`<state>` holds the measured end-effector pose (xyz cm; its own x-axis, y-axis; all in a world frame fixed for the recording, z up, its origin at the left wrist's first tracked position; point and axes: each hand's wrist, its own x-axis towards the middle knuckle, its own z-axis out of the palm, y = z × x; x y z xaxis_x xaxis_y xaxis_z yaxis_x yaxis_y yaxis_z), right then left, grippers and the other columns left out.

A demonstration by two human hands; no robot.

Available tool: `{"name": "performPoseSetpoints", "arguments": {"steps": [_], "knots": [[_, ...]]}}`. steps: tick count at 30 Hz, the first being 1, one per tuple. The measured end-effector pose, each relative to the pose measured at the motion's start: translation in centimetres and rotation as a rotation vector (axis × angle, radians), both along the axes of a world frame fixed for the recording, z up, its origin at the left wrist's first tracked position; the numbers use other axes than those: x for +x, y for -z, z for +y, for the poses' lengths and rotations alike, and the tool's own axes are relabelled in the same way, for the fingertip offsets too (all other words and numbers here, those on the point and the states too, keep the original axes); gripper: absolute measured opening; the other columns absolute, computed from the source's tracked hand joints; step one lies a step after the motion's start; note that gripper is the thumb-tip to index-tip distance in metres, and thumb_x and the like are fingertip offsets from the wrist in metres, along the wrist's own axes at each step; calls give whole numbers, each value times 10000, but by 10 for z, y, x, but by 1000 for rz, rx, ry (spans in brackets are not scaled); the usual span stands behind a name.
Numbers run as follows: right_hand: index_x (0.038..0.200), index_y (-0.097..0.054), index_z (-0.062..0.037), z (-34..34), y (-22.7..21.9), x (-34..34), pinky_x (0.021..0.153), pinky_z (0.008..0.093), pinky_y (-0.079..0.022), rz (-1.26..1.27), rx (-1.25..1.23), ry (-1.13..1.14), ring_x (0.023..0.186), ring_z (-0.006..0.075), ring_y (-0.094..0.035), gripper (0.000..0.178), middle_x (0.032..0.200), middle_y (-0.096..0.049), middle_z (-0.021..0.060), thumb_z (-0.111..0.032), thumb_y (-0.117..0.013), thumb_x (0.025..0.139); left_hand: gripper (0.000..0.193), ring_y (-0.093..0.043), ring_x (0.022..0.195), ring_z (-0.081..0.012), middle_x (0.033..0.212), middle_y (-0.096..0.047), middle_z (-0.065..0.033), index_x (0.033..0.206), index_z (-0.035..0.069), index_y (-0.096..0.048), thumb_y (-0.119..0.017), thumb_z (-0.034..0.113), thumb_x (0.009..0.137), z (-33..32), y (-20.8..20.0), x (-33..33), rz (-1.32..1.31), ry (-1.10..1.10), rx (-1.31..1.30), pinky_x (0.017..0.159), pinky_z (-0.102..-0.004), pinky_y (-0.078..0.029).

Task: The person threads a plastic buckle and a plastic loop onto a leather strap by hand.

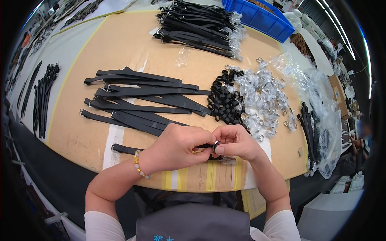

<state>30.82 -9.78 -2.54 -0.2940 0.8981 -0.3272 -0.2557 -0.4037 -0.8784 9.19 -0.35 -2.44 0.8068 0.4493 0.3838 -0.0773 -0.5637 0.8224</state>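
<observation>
My two hands meet close to the table's near edge. My left hand (pixel 181 146) pinches a black strap (pixel 205 146) between thumb and fingers. My right hand (pixel 237 142) is closed on a small shiny metal ring (pixel 216 145) at the strap's end; fingertips partly hide both. Under my left wrist lies a black strap with a buckle (pixel 116 148); whether it is the one I grip I cannot tell. A bit of clear plastic film (pixel 229 160) lies just below my right fingers. Beyond my hands is a spread of black buckled straps (pixel 148 108).
Ahead right sit a pile of black loops (pixel 226 96) and many metal rings in clear wrappers (pixel 263 96). A strap bundle (pixel 197 28) lies at the back beside a blue bin (pixel 261 18). More straps (pixel 46 94) rest far left; plastic bags (pixel 321 116) lie right.
</observation>
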Motion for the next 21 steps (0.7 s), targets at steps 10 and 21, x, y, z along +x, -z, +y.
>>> {"name": "performPoseSetpoints", "arguments": {"steps": [10, 21], "knots": [[945, -677, -23, 1, 0, -7, 611, 204, -469, -214, -53, 71, 696, 28, -591, 173, 819, -665, -24, -168, -758, 897, 258, -708, 751, -299, 825, -689, -151, 940, 11, -598, -767, 63, 752, 6, 6, 5, 131, -30, 19, 623, -357, -558], [938, -677, -47, -1, -2, -5, 592, 184, -465, -201, -59, 63, 664, 17, -574, 275, 796, -659, -33, -301, -782, 927, 230, -713, 761, -193, 842, -696, -111, 928, -7, -618, -759, 19, 749, 8, 9, 5, 107, 6, -20, 610, -291, -559]]}}
